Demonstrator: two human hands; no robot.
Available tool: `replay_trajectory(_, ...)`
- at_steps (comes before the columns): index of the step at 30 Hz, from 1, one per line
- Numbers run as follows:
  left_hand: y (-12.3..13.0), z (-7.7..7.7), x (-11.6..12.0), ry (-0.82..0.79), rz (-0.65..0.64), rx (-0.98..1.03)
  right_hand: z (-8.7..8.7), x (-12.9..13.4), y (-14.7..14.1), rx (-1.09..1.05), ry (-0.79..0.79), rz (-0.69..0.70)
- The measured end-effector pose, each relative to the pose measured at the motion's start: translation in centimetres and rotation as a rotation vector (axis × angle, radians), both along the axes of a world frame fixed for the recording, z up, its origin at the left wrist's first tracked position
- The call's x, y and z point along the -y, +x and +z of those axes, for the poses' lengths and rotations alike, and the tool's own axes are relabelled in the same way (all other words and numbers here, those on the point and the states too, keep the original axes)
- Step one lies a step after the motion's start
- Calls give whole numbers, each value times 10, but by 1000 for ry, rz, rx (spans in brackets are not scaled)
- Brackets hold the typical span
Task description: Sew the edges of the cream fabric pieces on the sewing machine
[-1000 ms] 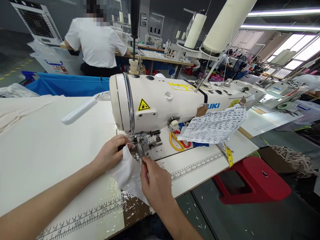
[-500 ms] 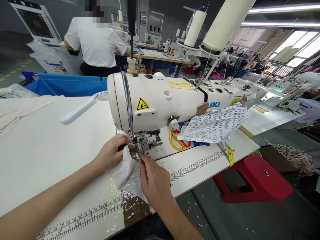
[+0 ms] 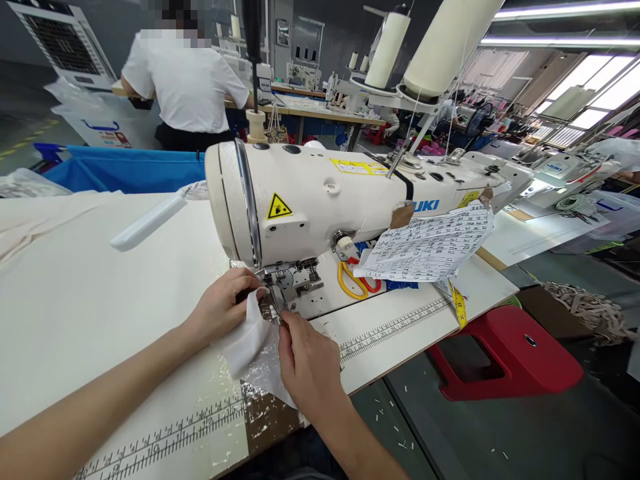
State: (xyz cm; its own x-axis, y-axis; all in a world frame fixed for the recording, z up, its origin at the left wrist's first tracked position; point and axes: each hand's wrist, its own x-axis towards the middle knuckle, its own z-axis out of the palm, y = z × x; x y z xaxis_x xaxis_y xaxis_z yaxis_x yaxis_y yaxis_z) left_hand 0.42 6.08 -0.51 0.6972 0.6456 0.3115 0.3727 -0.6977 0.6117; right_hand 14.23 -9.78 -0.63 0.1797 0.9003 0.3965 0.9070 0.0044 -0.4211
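Observation:
The white JUKI sewing machine [image 3: 295,183] stands in front of me, its needle area just beyond my fingers. My left hand [image 3: 225,303] is closed, pinching the edge of a thin white cloth [image 3: 245,347] at the left of the presser foot. That cloth hangs in folds over the table's front edge. Close by on the right, my right hand [image 3: 313,353] is closed around slim metal tweezers [image 3: 277,313], whose tips point toward the cloth edge under the needle. The fingers partly hide the tweezers, and the exact contact at the tips is too small to tell.
Yellow-handled scissors [image 3: 351,283] and a red-handled tool lie behind the machine bed. A written paper sheet [image 3: 430,247] is taped to the machine, with a yellow tape measure [image 3: 459,305] below. A red stool [image 3: 520,353] stands right; a person [image 3: 183,80] sits ahead.
The tweezer tips have shifted slightly down and right, away from the needle area, and look a little apart. Both hands stay nearly in place. The view has shifted slightly.

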Motion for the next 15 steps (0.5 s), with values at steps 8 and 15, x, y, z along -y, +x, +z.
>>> replay_trajectory(8,3,0,1,134,-4,-1,2,1,-1,41,-16,7)
replay_trajectory(15,-2,3,-1,-55,20,7,3,1,-2,37,-43,-12)
